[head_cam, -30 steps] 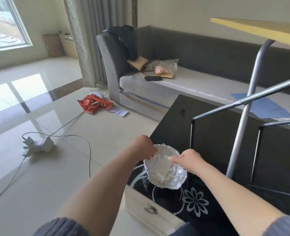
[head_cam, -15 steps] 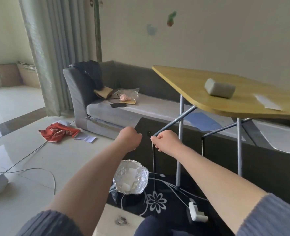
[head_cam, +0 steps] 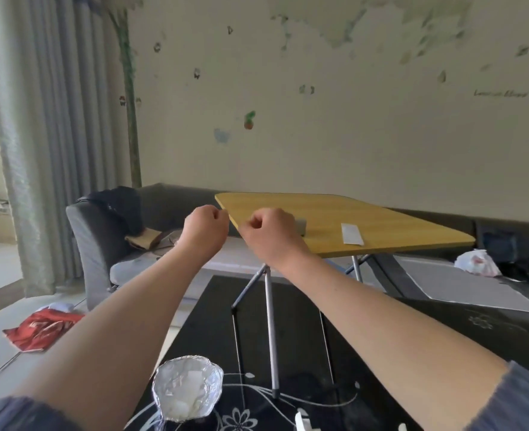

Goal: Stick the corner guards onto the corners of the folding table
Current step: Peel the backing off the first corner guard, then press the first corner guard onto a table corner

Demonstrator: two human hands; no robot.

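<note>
Both hands are raised at the near-left edge of the folding table [head_cam: 365, 225], fingers curled inward. The left hand [head_cam: 205, 227] is clenched with thumb against forefinger, just off the table's left corner; the right hand [head_cam: 268, 233] is likewise curled, overlapping the table's edge. Whether either pinches a corner guard cannot be told, since nothing shows between the fingertips. The table has a smooth yellow wood-grain top with rounded corners, standing on thin round metal legs [head_cam: 271, 331] above a glossy black surface with white flower patterns. On the top lie one flat white strip [head_cam: 352, 233] and one grey block [head_cam: 300, 227], partly hidden behind the right hand. Below the table's near edge sits one crinkled silver foil dish [head_cam: 187, 387] holding several pale white pieces.
</note>
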